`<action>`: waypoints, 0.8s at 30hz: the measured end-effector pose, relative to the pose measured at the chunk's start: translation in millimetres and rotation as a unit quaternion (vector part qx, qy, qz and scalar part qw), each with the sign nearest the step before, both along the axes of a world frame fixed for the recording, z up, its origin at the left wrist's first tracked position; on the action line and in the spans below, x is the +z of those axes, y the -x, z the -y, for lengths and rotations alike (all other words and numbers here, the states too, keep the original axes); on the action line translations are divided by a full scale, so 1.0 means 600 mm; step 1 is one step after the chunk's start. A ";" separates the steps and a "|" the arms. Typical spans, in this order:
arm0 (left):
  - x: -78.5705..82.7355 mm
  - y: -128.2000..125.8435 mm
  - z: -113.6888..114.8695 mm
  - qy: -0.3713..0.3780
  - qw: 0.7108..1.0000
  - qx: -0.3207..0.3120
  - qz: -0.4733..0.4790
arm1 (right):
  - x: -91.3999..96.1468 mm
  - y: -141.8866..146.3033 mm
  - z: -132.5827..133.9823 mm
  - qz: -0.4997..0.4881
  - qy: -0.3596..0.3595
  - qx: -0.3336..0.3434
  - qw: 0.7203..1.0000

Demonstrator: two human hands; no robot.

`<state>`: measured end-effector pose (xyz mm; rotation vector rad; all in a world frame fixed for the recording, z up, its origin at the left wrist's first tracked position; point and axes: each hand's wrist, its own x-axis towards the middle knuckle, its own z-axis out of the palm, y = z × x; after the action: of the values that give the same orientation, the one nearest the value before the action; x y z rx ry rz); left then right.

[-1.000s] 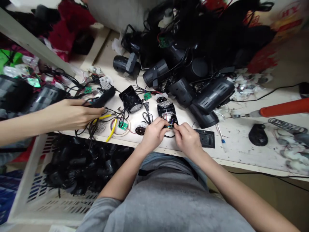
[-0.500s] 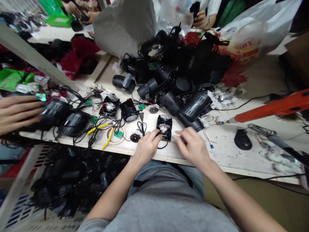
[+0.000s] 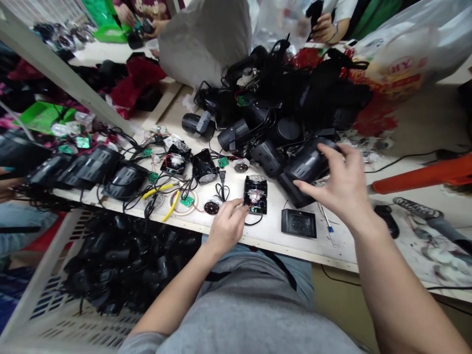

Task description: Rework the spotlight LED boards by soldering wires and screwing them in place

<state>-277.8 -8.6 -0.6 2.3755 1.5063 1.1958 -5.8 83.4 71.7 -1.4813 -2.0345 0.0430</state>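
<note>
My left hand point(image 3: 226, 228) lies on the white table point(image 3: 273, 243), its fingertips against the lower left of an open black lamp housing point(image 3: 255, 194) with exposed wiring and a small circuit board. It holds nothing. Farther right, my right hand point(image 3: 341, 179) spans a black cylindrical lamp housing point(image 3: 306, 169), thumb along its lower side and fingers over its top. That housing lies at the front of a heap of similar black housings and tangled cables point(image 3: 280, 93). A black rectangular plate point(image 3: 298, 223) lies just below it.
Yellow-handled pliers point(image 3: 162, 196), green circuit boards and cables lie left of my hands. An orange-handled soldering iron point(image 3: 420, 179) and a coiled iron stand point(image 3: 416, 207) sit right. A white crate of black parts point(image 3: 110, 265) stands below the table edge. A co-worker's hand point(image 3: 322, 30) shows beyond the heap.
My right hand has left the open housing and moved up and right onto the cylindrical housing. My left hand has slid down from the open housing. The view has shifted slightly.
</note>
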 end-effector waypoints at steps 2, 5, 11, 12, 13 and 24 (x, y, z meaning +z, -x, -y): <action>0.003 -0.002 0.005 0.039 0.995 0.039 0.078 | 0.026 0.017 0.019 -0.014 -0.016 0.030 0.999; 0.002 -0.012 0.010 0.120 0.979 0.056 0.155 | 0.038 0.059 0.040 -0.029 0.008 0.148 0.988; -0.005 -0.035 0.006 0.169 0.972 0.041 0.159 | -0.025 0.099 0.032 -0.020 0.098 0.247 0.964; -0.003 -0.036 0.004 0.166 0.974 0.044 0.148 | -0.031 0.094 0.028 -0.034 0.104 0.233 0.966; -0.001 -0.037 0.001 0.156 0.978 0.046 0.134 | -0.033 0.086 0.025 -0.057 0.111 0.216 0.968; -0.023 -0.052 -0.001 -0.023 0.993 -0.019 -0.110 | -0.026 0.060 0.028 -0.153 0.144 0.164 0.964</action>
<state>-246.8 -8.1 -14.1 2.6294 1.4992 0.9995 -41.6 66.3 56.1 -1.1920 -2.0497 0.6868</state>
